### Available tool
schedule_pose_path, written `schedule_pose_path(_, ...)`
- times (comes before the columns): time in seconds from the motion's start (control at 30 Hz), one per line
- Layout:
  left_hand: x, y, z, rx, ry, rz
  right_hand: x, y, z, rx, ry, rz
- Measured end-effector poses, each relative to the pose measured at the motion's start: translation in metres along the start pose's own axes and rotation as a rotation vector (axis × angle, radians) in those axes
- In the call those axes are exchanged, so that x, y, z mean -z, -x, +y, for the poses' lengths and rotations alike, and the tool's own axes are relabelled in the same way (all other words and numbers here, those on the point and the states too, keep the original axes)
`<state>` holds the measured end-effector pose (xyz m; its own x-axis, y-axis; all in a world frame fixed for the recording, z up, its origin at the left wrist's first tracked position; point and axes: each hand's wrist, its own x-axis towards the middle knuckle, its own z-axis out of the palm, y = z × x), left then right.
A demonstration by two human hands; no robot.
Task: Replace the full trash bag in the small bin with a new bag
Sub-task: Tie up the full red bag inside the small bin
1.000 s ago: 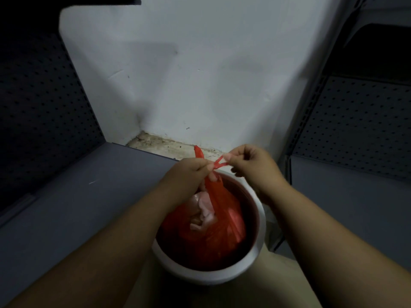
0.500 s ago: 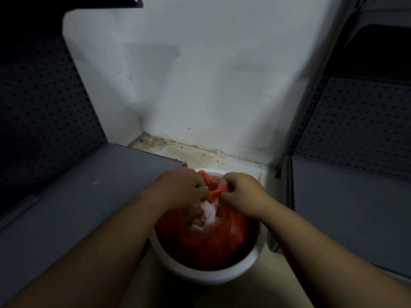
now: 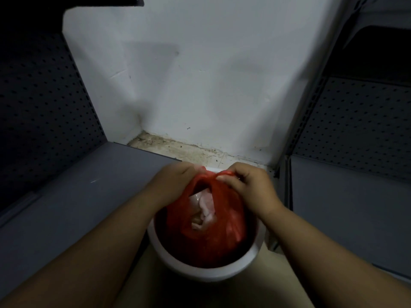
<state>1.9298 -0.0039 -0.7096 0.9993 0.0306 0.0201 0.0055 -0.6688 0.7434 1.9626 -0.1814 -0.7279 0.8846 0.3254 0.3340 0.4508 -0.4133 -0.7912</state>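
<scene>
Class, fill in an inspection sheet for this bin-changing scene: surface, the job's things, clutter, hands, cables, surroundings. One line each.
Surface: pale floor, grimy strip along the wall's foot.
Job's things: red trash bag sits in the white bin, mouth partly open, pale waste showing; no new bag seen.
Clutter: nothing seen.
Hands: left hand grips the bag's top edge; right hand pinches a red handle in its fingers.
Cables: nothing seen.
Surroundings: white wall behind; grey shelves with perforated back panels on the left and on the right.
</scene>
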Motion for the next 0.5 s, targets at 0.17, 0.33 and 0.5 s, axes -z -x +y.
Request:
schedule_pose_path(0.17,-0.001,0.012,-0.038,-0.141,-0.241,0.155,0.037,0.002,0.03,-0.288,0.06,-0.148)
schedule_pose_path(0.33,-0.008,0.021,-0.06,0.048,-0.132,0.109,0.061,0.013,0.046,-0.462,0.233,-0.211)
schedule_pose_path(0.5,-0.007,0.024,-0.056,0.026,-0.266,0.124,0.065,0.009,0.047,-0.551,0.241,-0.216)
